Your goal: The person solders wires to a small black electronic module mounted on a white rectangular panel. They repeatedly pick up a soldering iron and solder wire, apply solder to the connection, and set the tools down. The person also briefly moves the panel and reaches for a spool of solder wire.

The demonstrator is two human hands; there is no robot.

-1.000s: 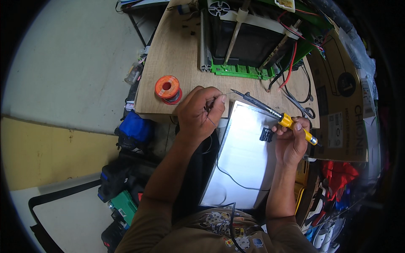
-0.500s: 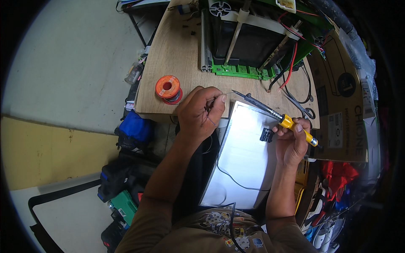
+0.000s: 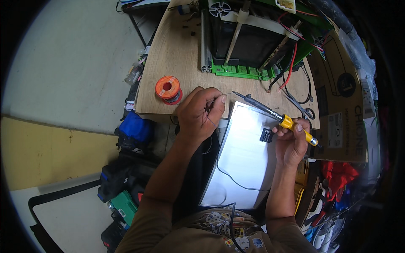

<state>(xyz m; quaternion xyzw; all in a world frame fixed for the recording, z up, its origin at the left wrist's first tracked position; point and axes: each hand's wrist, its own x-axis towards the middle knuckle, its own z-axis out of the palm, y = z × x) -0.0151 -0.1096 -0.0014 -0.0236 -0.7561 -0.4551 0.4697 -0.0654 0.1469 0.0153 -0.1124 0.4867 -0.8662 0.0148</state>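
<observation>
My left hand [image 3: 201, 110] pinches a thin strand of solder wire [image 3: 226, 93] between thumb and fingers, its end close to the iron's tip; whether they touch I cannot tell. A soldering iron [image 3: 288, 122] with a yellow handle is gripped in my right hand [image 3: 295, 141], tip pointing left toward the wire. Below both hands a flat white panel [image 3: 242, 156] with a metal frame leans over my lap against the table's edge. On it, beside my right fingers, sits a small black box [image 3: 266, 135]. An orange solder spool [image 3: 168, 89] stands on the table, left of my left hand.
A green-based frame holding a dark block [image 3: 242, 46] fills the table's far side, with red [image 3: 291, 67] and black wires. Scissors [image 3: 310, 113] lie at the table's right edge, near a cardboard box [image 3: 341, 101]. A black cable [image 3: 236, 181] crosses the panel. Tool cases [image 3: 123, 206] stand lower left.
</observation>
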